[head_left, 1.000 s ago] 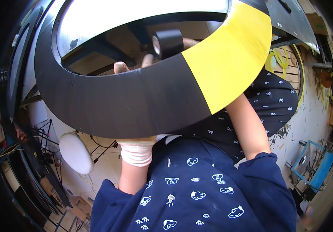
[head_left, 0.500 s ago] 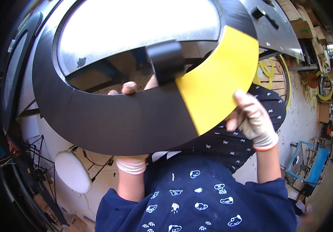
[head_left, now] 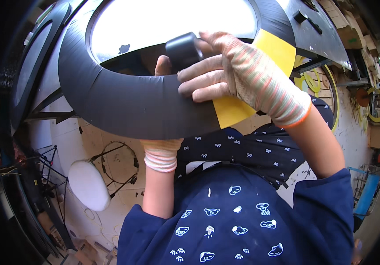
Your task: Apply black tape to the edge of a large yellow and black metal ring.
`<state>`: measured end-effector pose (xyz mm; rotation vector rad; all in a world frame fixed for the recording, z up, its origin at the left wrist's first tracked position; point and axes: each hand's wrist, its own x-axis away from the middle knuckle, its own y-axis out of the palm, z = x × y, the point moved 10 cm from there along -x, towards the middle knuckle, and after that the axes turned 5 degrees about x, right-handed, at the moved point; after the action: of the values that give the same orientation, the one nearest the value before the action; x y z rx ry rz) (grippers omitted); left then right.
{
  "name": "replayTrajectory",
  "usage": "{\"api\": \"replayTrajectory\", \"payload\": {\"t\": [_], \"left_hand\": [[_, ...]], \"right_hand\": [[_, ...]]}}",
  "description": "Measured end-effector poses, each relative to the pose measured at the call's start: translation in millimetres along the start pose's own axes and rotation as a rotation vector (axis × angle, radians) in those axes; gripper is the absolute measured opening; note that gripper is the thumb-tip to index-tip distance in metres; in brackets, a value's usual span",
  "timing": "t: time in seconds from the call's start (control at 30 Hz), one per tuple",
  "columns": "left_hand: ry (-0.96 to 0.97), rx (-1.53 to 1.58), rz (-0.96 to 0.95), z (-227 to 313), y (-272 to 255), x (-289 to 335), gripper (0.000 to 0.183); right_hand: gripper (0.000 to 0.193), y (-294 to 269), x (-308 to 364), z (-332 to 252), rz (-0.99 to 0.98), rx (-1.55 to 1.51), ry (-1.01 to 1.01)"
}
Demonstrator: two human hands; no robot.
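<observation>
A large oval ring (head_left: 123,101) is wrapped in black band over most of its face, with a bare yellow stretch (head_left: 274,48) at its right. My gloved left hand (head_left: 161,155) grips the lower part of the ring from underneath; most of its fingers are hidden, and a digit shows at the inner edge. A wide roll of black tape (head_left: 182,48) hangs at the inner edge, close to the end of the black wrapping. Across the black-yellow border lies my gloved right hand (head_left: 243,75), three fingers stretched flat on the black and its upper fingers beside the roll.
Behind the ring stands a metal-topped table (head_left: 327,48) holding a small black tool (head_left: 307,21). A round white stool (head_left: 88,185) is at the lower left. Another black oval frame (head_left: 37,57) leans at far left. Yellow rings (head_left: 377,106) hang at the right, near a blue metal frame (head_left: 366,194).
My right hand has moved from the ring's outer right edge up and left onto the border. The ring has shifted up and right in view, with my left hand still under it.
</observation>
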<state>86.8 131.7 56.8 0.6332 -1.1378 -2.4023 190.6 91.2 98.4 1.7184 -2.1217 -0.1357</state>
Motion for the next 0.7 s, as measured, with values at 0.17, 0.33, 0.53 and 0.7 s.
{"api": "replayTrajectory", "payload": {"t": [0.17,0.33,0.53,0.7], "left_hand": [[0.319,-1.432,0.029,18.2,5.5,11.9,0.065],[0.358,-2.435,0.08,5.3,41.0,11.1,0.057],[0.229,-2.67,0.035,-4.2,36.5,0.5,0.062],[0.075,-2.457,0.092,-8.8,25.8,-2.5,0.062]], "right_hand": [[0.056,17.1,14.6,5.9,-0.045,0.027,0.253],[0.052,18.4,51.1,-48.0,-0.045,0.163,-0.291],[0.039,17.8,173.1,110.5,0.121,-0.015,0.684],[0.033,-86.1,43.6,152.3,0.229,0.694,0.351]]}}
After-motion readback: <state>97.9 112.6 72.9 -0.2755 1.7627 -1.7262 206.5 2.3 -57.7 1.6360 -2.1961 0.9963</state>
